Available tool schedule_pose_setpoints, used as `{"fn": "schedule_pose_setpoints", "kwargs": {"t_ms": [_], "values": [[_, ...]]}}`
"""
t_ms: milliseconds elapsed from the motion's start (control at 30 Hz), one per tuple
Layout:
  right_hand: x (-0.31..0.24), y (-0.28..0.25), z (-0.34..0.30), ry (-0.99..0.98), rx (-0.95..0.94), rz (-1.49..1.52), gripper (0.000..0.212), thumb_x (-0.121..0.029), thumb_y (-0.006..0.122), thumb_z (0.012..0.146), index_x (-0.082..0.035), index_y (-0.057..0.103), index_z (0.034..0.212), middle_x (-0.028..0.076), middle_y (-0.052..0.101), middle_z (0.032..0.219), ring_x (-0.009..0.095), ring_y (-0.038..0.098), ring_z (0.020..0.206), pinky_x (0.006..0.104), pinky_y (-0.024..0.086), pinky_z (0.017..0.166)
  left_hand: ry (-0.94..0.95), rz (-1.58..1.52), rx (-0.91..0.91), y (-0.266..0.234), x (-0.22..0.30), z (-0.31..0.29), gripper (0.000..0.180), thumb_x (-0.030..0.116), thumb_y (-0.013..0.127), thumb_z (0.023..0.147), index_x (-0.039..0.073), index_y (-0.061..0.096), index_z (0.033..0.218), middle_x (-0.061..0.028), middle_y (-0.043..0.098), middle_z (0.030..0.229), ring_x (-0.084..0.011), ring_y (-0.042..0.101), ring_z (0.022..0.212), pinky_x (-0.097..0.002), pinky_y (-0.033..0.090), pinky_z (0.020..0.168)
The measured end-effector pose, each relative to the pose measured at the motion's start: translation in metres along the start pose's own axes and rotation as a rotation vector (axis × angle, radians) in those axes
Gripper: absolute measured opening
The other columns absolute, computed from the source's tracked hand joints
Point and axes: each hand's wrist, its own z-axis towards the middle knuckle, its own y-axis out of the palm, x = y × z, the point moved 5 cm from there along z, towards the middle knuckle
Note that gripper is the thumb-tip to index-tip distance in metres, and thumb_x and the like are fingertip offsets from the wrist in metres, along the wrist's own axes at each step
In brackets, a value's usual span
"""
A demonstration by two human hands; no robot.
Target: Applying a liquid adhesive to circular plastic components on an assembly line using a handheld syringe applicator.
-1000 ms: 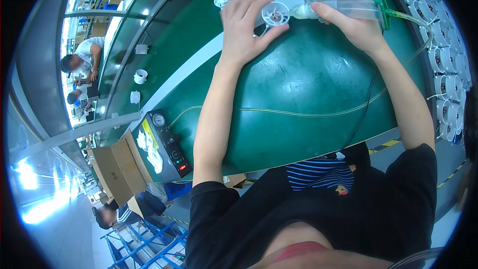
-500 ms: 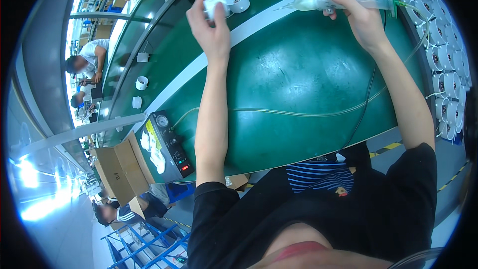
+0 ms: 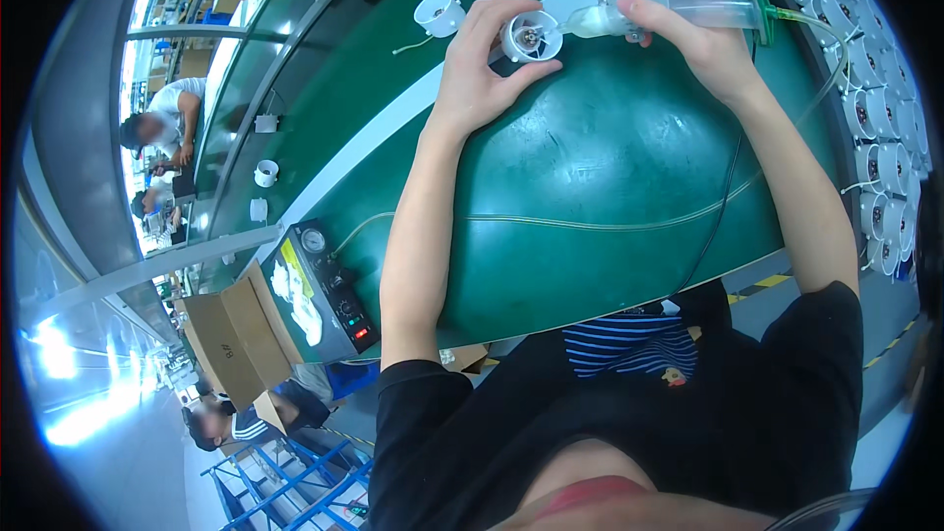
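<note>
My left hand is closed round a small white round housing, fingers on its far side and thumb on its near side. The housing's open face, with metallic parts inside, is turned up toward me. In my right hand is a clear dispensing syringe with pale paste at its front end and a green cap at its back. The syringe lies nearly level and points left. Its thin tip reaches the housing's right rim; whether it touches cannot be made out.
Two more white housings with leads lie beyond my left hand. Many housings stand stacked at the right. A black dispenser box sits at the left, its clear hose crossing the green table. Co-workers sit at the far left.
My left hand has moved right, bringing the white housing to the syringe tip with its open face up. The housings along the far side have shifted left. My right hand has barely moved.
</note>
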Motion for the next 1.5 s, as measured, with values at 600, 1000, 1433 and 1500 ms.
{"fn": "schedule_pose_setpoints", "kwargs": {"t_ms": [600,1000,1433,1500], "values": [[0.001,0.006,0.000,-0.013,-0.033,-0.177,0.021,-0.011,0.076,0.093,-0.002,0.067,0.109,0.003,0.068,0.093,0.009,0.064,0.079,0.0255,0.052,0.072,-0.039,-0.055,-0.028,0.003,0.000,-0.003,0.066,0.009,0.091,0.078,0.007,0.060,0.136,-0.0064,0.066,0.131,-0.0201,0.066,0.119,-0.0337,0.053,0.106],[0.003,0.006,0.001,-0.019,-0.005,-0.163,0.020,-0.010,0.075,0.094,-0.002,0.066,0.109,0.002,0.068,0.091,0.009,0.064,0.078,0.0256,0.052,0.071,0.074,0.352,0.187,-0.014,-0.008,0.000,0.056,0.023,0.090,0.079,0.012,0.068,0.129,-0.0085,0.067,0.123,-0.0286,0.066,0.111,-0.0370,0.055,0.095],[-0.003,0.004,0.002,-0.006,0.016,-0.050,0.019,-0.009,0.074,0.095,-0.002,0.065,0.110,0.003,0.068,0.090,0.009,0.065,0.075,0.0243,0.053,0.068,-0.057,0.752,0.424,-0.077,-0.074,-0.011,0.057,0.017,0.069,0.089,0.001,0.053,0.141,-0.0220,0.044,0.152,-0.0452,0.046,0.134,-0.0514,0.040,0.113],[-0.004,0.006,0.001,-0.005,0.003,-0.054,0.019,-0.009,0.075,0.095,-0.002,0.066,0.110,0.003,0.068,0.090,0.009,0.065,0.075,0.0243,0.053,0.068,-0.153,0.699,0.370,-0.079,-0.090,-0.011,0.064,0.018,0.073,0.091,0.000,0.048,0.147,-0.0235,0.042,0.149,-0.0422,0.053,0.127,-0.0470,0.045,0.109]]}}
